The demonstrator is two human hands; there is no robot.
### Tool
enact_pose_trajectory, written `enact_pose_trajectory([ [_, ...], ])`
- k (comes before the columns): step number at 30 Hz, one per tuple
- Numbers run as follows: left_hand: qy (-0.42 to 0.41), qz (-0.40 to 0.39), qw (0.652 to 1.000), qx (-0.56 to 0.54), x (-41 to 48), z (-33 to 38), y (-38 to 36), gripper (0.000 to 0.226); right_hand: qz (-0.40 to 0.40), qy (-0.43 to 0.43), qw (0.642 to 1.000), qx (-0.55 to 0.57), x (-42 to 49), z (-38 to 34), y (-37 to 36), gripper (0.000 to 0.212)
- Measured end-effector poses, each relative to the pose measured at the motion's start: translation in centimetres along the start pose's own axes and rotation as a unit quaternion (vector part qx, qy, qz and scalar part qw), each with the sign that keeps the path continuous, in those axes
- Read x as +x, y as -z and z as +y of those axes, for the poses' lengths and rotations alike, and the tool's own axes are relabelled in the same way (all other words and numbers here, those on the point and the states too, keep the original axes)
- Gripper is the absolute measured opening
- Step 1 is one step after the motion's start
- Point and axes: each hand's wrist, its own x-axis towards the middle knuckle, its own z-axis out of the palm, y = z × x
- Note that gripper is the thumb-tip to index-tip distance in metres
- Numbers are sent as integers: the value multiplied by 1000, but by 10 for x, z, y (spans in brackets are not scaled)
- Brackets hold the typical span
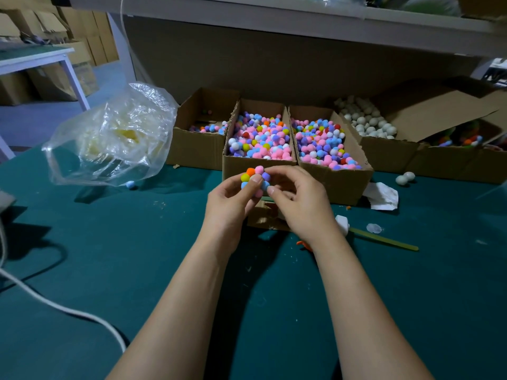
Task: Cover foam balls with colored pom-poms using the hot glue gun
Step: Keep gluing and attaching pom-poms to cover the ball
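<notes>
A foam ball covered with orange, yellow, pink, purple and blue pom-poms (254, 179) is held above the green table, in front of the boxes. My left hand (229, 204) grips it from the left with thumb and curled fingers. My right hand (297, 197) pinches its right side with curled fingers. Behind it stand two cardboard boxes full of mixed pom-poms (260, 138) (321, 144). A box of bare white foam balls (367, 119) sits further right. No glue gun shows clearly; only an orange part (303, 244) peeks from under my right wrist.
A crumpled clear plastic bag (115, 135) stands at the left. A white cable (55, 305) crosses the green table (109, 242) at lower left. A green stick (384, 239), white scraps (382, 194) and two loose foam balls (404, 178) lie at the right. A small cardboard piece (267, 215) lies under my hands.
</notes>
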Motion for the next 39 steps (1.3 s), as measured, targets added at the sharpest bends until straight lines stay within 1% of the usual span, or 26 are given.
enact_pose_trajectory([
  [3, -8, -13, 1000, 0, 0, 0, 0, 28, 28, 13, 999, -16, 0, 2, -2, 18],
  [5, -7, -12, 1000, -2, 0, 0, 1, 31, 52, 29, 997, -41, -1, 3, -6, 14],
  [8, -1, 1, 1000, -4, 0, 0, 1, 39, 78, 41, 995, -53, -1, 4, -14, 13],
  [10, -5, 1, 1000, -10, 0, 2, 1, 37, 86, 45, 994, -45, -1, 4, -16, 15],
  [13, -13, 1, 1000, -6, -1, 4, 0, 34, 75, 26, 997, -3, -1, 2, -17, 17],
  [16, -24, 21, 999, 21, 1, 4, 1, 19, 46, -9, 998, 48, -3, -2, -18, 18],
  [18, -27, 32, 999, 27, 2, 3, 1, 13, 28, -31, 997, 69, -3, -4, -19, 25],
  [20, -24, 41, 998, 35, 3, 3, -1, 13, 19, -36, 997, 67, -3, -5, -20, 34],
  [21, -14, 44, 998, 30, 3, 3, -2, 18, 14, -33, 997, 63, -4, -6, -21, 35],
  [22, 2, 49, 999, 11, 3, 4, -3, 27, 9, -31, 998, 60, -4, -6, -21, 34],
  [24, 34, 57, 996, -66, 3, 7, -3, 47, 5, -26, 998, 56, -5, -8, -25, 27],
  [25, 37, 54, 992, -109, 3, 9, -2, 51, 6, -22, 998, 55, -6, -10, -26, 25],
  [29, 33, 3, 975, -220, 2, 13, -1, 42, 25, -4, 998, 52, -9, -14, -35, 24],
  [33, 53, 6, 955, -293, 2, 14, 0, 37, 61, 28, 998, 13, -12, -16, -41, 22],
  [35, 58, 10, 947, -314, 3, 14, 0, 36, 67, 33, 997, 13, -13, -16, -42, 23],
  [39, 63, 15, 947, -316, 3, 13, 0, 34, 58, 17, 998, 22, -11, -15, -42, 28],
])
